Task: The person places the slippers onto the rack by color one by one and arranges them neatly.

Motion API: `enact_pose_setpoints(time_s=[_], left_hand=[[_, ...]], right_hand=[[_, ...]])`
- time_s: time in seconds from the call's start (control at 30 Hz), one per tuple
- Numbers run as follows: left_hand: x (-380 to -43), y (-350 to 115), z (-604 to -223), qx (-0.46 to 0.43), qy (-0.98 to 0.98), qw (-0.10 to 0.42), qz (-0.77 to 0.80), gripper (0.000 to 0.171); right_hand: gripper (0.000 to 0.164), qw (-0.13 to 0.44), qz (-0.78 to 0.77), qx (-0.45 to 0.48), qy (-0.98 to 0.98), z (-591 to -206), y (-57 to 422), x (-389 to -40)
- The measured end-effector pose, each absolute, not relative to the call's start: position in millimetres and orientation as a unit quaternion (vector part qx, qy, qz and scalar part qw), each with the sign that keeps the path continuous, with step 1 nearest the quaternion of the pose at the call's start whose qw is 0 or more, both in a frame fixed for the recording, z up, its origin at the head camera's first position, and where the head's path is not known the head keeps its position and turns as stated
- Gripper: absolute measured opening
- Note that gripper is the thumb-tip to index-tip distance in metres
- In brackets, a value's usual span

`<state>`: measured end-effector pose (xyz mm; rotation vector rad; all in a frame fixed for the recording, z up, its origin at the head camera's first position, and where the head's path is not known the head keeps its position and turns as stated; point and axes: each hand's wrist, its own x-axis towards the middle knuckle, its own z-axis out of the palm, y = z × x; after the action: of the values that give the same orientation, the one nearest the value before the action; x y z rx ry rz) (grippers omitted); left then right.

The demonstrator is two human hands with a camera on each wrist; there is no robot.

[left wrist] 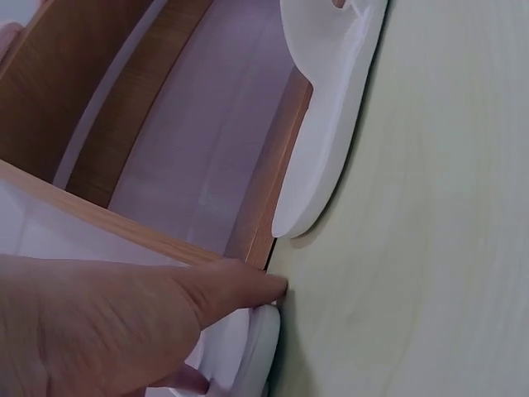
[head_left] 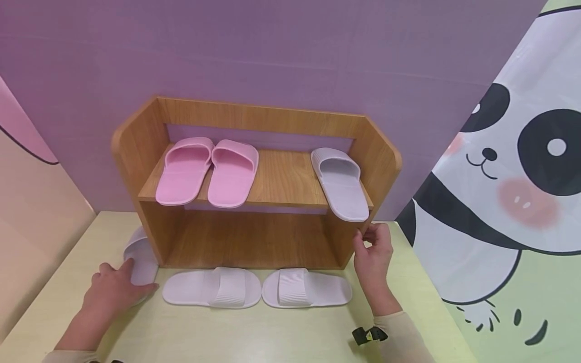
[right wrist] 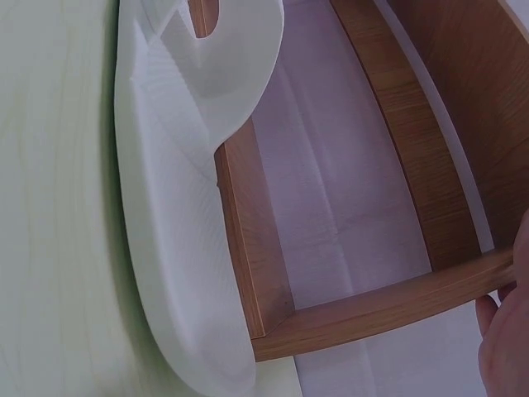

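Observation:
A two-tier wooden shoe rack (head_left: 281,174) stands on the table against the wall. Beside its left panel lies a pale grey slipper (head_left: 144,264). My left hand (head_left: 111,287) holds this slipper near its front end, thumb at one edge and fingers at the other; the left wrist view shows the thumb by the sole's rim (left wrist: 263,351). My right hand (head_left: 373,254) grips the front edge of the rack's right panel, fingers partly hidden behind it. On the upper shelf are a left pink slipper (head_left: 181,181), a right pink slipper (head_left: 229,184) and one grey slipper (head_left: 347,194).
Two white slippers, the left one (head_left: 188,288) and the right one (head_left: 329,291), lie sideways in front of the rack, toe to toe or heel to heel. A purple wall (head_left: 272,60) backs the rack. A panda-print wall (head_left: 490,212) borders the table (head_left: 245,335) at right.

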<state>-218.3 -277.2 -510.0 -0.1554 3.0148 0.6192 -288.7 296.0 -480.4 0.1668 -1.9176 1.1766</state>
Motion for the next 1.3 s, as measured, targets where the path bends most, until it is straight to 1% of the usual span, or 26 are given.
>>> enact_pose_setpoints(time_s=[0.2, 0.37, 0.6, 0.7, 0.83, 1.03, 1.3], left_hand=[[-221, -279, -508, -0.06, 0.976, 0.028, 0.208, 0.103], [-222, -280, -502, -0.07, 0.975, 0.017, 0.211, 0.101], [-224, -281, -501, -0.085, 0.971, -0.038, 0.22, 0.089], [-223, -282, -500, -0.086, 0.97, -0.058, 0.222, 0.087], [-224, -283, -497, -0.087, 0.967, -0.079, 0.224, 0.088], [-224, -285, -494, -0.096, 0.963, -0.103, 0.231, 0.09], [-224, -284, -489, -0.113, 0.953, -0.146, 0.241, 0.092]], right_hand=[[0.012, 0.43, 0.473, 0.072, -0.765, -481, 296, -289], [0.014, 0.431, 0.471, 0.065, -0.767, -481, 296, -291], [0.015, 0.442, 0.476, 0.07, -0.757, -467, 284, -281], [0.014, 0.444, 0.478, 0.075, -0.754, -458, 278, -274], [0.013, 0.447, 0.471, 0.076, -0.757, -455, 275, -271], [0.013, 0.442, 0.472, 0.071, -0.759, -457, 277, -272], [0.015, 0.435, 0.463, 0.054, -0.77, -479, 292, -289]])
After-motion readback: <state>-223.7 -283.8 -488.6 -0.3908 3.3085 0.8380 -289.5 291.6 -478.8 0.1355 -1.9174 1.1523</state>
